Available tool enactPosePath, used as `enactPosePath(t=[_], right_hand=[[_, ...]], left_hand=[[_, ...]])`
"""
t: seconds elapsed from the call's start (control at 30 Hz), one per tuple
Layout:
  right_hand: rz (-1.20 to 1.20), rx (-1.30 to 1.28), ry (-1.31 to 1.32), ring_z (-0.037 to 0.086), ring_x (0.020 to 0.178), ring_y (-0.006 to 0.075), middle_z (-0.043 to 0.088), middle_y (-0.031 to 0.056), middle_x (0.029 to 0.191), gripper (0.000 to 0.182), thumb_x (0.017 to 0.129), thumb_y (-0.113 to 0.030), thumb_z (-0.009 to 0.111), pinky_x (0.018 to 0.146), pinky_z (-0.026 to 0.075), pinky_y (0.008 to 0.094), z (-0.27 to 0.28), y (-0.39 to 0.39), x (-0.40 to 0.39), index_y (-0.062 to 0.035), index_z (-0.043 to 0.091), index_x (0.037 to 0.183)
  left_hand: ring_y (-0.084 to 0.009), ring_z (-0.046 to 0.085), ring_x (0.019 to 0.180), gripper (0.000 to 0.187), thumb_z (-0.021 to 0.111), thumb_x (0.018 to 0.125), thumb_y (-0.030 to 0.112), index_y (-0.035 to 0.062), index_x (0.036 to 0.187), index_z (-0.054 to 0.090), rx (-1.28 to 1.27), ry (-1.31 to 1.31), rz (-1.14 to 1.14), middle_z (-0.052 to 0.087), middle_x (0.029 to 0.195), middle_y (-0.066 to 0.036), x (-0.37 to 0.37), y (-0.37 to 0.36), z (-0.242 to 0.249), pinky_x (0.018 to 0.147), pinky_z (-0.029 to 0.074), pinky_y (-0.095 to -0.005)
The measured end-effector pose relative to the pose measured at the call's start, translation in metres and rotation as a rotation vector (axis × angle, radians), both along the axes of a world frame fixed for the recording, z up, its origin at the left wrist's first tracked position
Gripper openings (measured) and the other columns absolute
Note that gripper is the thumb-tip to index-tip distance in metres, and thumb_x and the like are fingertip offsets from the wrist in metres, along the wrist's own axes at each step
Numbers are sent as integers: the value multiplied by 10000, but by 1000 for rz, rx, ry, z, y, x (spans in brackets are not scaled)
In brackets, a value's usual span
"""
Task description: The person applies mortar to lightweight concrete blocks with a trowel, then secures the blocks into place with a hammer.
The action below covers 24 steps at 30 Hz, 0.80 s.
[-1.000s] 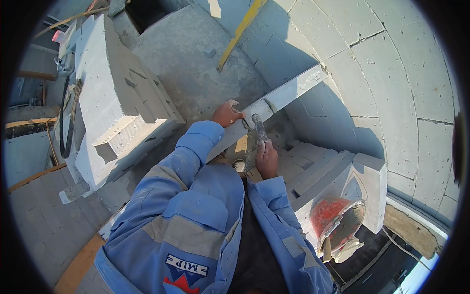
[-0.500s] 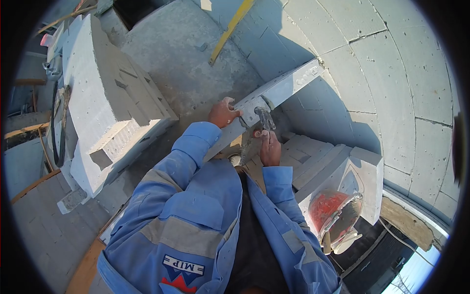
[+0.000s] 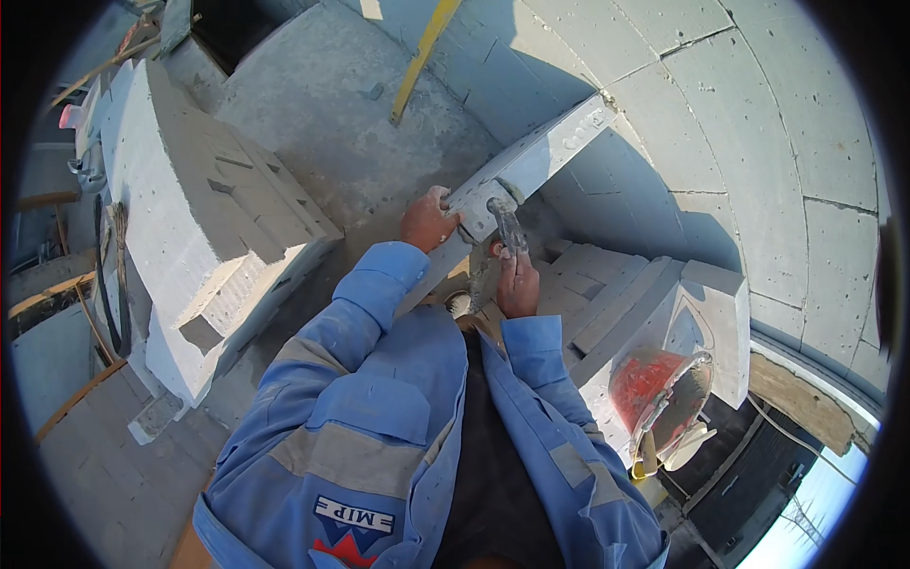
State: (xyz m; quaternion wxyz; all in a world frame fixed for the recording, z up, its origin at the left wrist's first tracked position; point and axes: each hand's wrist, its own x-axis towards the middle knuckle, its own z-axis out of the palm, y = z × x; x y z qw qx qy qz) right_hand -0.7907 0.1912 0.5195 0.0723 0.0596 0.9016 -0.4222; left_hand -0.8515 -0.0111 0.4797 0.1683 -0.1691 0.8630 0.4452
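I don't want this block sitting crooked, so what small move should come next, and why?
Probably a light tap on the block with the trowel handle: the right hand holds it end-up beside the block, and the left hand rests against the block.

head camera: on wearer's head | faces forward, steeply down | near: jacket, sleeves | single view

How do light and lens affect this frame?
Head view: black vignette on all sides; wide-lens bowing of the wall joints; hard sun on its upper part, sharp-edged shadow lower down; pale, bright sky at lower right; soft dark blob at the right edge; left hand and right hand readable, the gap beneath them dim.
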Motion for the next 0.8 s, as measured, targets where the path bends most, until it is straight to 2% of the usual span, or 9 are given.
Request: enactPosePath(t=[0.13, 0.27, 0.33, 0.53, 0.57, 0.63, 0.67, 0.77, 0.8], right_hand=[[25, 136, -12, 634, 771, 503, 647, 285, 810, 397, 1045, -379, 477, 657, 457, 560, -9, -8, -9, -17, 627, 981], [-28, 35, 14, 633, 767, 496, 645, 277, 799, 380, 1046, -352, 483, 660, 461, 547, -3, -10, -8, -10, 622, 957], [-63, -48, 91, 591, 662, 325, 604, 190, 731, 435, 1065, -374, 456, 656, 462, 419, 7, -12, -12, 2, 609, 908], [-76, -61, 67, 578, 664, 300, 605, 173, 737, 443, 1063, -372, 461, 647, 449, 408, 17, -10, -30, 8, 604, 888], [-78, -63, 60, 578, 664, 300, 605, 173, 737, 443, 1063, -372, 461, 647, 449, 408, 10, -8, -32, 8, 604, 888], [18, 108, -12, 597, 755, 507, 621, 288, 806, 352, 1041, -322, 500, 638, 461, 505, -3, -6, -40, -2, 596, 931], [8, 104, -14, 597, 755, 507, 621, 288, 806, 352, 1041, -322, 500, 638, 461, 505, -9, -5, -40, -2, 596, 931], [-4, -4, 48, 619, 655, 411, 620, 231, 734, 376, 1049, -345, 498, 601, 461, 460, -18, 0, -41, -2, 576, 918], [-106, -205, -7, 605, 614, 316, 597, 169, 694, 389, 1055, -362, 491, 577, 453, 418, -18, 3, -31, -12, 564, 903]], left_hand=[[-304, 673, 1105, 585, 767, 826, 322, 97, 1331, 574, 13, -18, -15, 714, 1185, -105, 0, 3, 0, 935, 514, -426], [-309, 668, 1108, 588, 773, 823, 320, 88, 1326, 575, -22, 94, -20, 705, 1188, -115, 6, 4, -12, 920, 519, -431], [-311, 666, 1110, 601, 782, 815, 322, 82, 1325, 573, -31, 125, -18, 701, 1190, -122, 0, 8, -6, 917, 521, -433], [-320, 658, 1123, 686, 831, 767, 340, 61, 1334, 565, -39, 81, -29, 686, 1206, -154, -12, 12, -3, 932, 517, -435], [-321, 657, 1124, 686, 833, 767, 338, 58, 1334, 566, -56, 77, -24, 686, 1204, -157, -12, 12, -4, 933, 517, -433], [-322, 657, 1124, 686, 834, 768, 335, 56, 1334, 566, -81, 73, -25, 686, 1202, -160, -10, 10, -7, 934, 517, -432], [-324, 655, 1127, 683, 834, 769, 332, 55, 1334, 567, -66, 85, -16, 685, 1206, -160, -8, 12, -7, 935, 516, -429], [-329, 655, 1129, 677, 833, 773, 319, 46, 1333, 567, -40, 114, -16, 685, 1206, -170, -8, 13, -10, 938, 516, -423], [-333, 656, 1128, 674, 832, 775, 310, 37, 1332, 566, -22, 118, -17, 685, 1202, -180, -5, 12, -11, 941, 515, -421]])
